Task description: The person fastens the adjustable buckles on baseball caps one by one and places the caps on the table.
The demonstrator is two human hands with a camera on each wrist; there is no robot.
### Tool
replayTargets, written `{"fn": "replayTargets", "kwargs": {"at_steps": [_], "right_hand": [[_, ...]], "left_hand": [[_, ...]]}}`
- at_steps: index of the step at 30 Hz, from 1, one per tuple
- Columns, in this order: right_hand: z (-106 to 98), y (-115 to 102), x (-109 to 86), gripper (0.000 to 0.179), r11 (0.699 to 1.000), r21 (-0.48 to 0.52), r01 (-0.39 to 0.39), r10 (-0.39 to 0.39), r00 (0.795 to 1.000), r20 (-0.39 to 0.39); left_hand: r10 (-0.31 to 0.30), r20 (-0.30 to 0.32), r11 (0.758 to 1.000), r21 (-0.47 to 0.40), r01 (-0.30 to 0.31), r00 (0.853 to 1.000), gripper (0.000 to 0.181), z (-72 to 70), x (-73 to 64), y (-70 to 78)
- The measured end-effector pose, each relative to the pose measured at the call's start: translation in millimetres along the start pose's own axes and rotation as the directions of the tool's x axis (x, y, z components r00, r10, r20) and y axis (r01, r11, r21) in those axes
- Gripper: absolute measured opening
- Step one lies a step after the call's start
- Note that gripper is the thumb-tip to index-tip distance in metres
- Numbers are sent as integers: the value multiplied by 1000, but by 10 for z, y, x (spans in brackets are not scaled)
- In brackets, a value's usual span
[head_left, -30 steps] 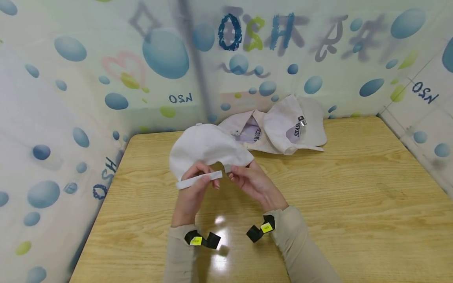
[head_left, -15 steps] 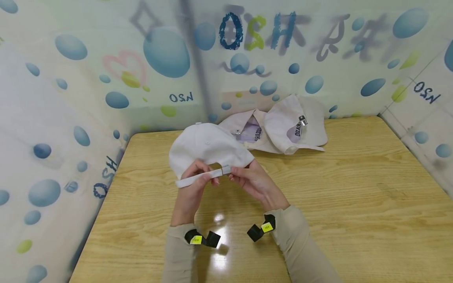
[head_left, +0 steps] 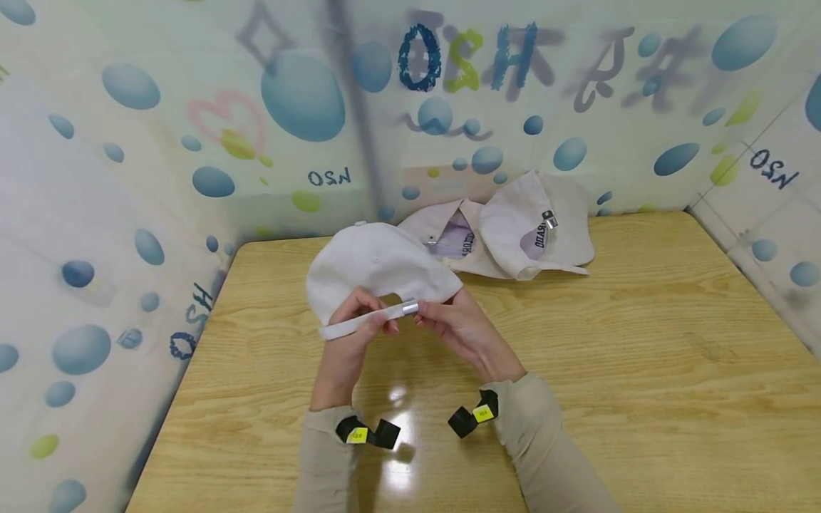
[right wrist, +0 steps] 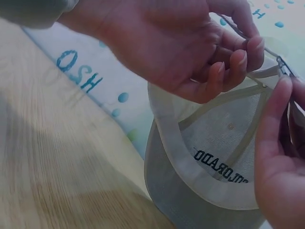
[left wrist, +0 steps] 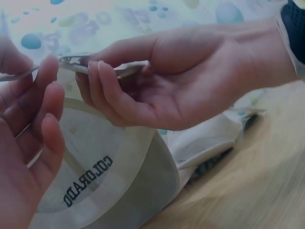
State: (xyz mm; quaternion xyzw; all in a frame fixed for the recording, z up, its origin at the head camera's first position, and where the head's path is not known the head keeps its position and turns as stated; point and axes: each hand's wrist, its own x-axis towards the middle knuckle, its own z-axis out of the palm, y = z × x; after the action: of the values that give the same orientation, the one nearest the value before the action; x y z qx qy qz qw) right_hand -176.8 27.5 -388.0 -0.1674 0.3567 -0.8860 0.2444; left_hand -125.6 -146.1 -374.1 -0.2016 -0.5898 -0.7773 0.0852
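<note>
While the left hand [head_left: 340,356] is pinching the fabric strap [head_left: 343,329] of a white baseball cap [head_left: 359,263], the fingers of the right hand [head_left: 471,340] are gripping beside its metal buckle [head_left: 410,307]. Head view: the cap is being held over the bench [head_left: 641,356], a second cap [head_left: 426,219] and a third cap [head_left: 509,221] lying behind it. Left-wrist view: the hands are nearly meeting at the buckle; COLORADO lettering [left wrist: 88,181] is showing inside the cap. Right-wrist view: the brim [right wrist: 190,210] is hanging below the hands.
</note>
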Motion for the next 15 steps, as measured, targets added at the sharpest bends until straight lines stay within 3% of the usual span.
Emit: {"fn": "replayTargets", "kwargs": {"at_steps": [6,15], "right_hand": [[12,-27,-8,34,998,-52,37,-39,998,-45],[41,-41,-2,38,993,-99,65,-72,995,-67]], "left_hand": [[-28,-42,999,30,29,999,8,23,18,-36],[49,-54,996,75,-45,997,9,13,19,-48]]}}
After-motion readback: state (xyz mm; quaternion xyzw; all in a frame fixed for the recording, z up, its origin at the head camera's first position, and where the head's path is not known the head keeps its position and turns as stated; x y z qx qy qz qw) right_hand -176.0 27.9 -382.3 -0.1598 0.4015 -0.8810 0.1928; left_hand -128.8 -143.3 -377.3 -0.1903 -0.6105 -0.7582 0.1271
